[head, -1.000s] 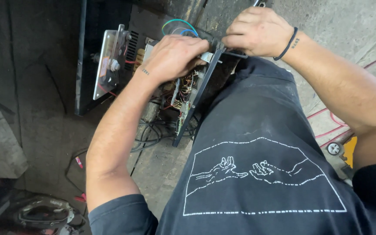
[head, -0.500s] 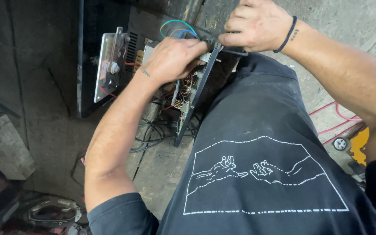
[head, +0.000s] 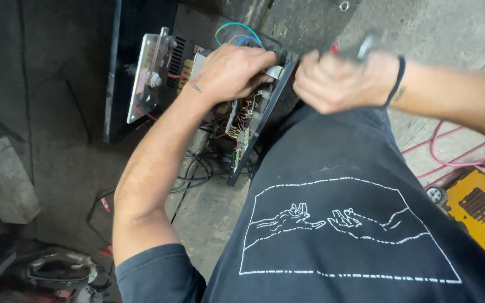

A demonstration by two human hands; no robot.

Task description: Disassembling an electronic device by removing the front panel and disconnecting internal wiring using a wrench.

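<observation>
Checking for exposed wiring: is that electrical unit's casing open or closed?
Open: the electrical unit shows bare wires and components beneath the left hand.

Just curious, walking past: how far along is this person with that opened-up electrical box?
Done: the box is already open, wiring and boards exposed. In hand: the left hand is pressed into the wiring at the top, while the right hand, blurred, grips a small tool beside the dark side panel. Left: the box is still open, cables loose on the floor.

dark tee (head: 366,185) w/ white hands print | blk wristband (head: 395,81)
</observation>
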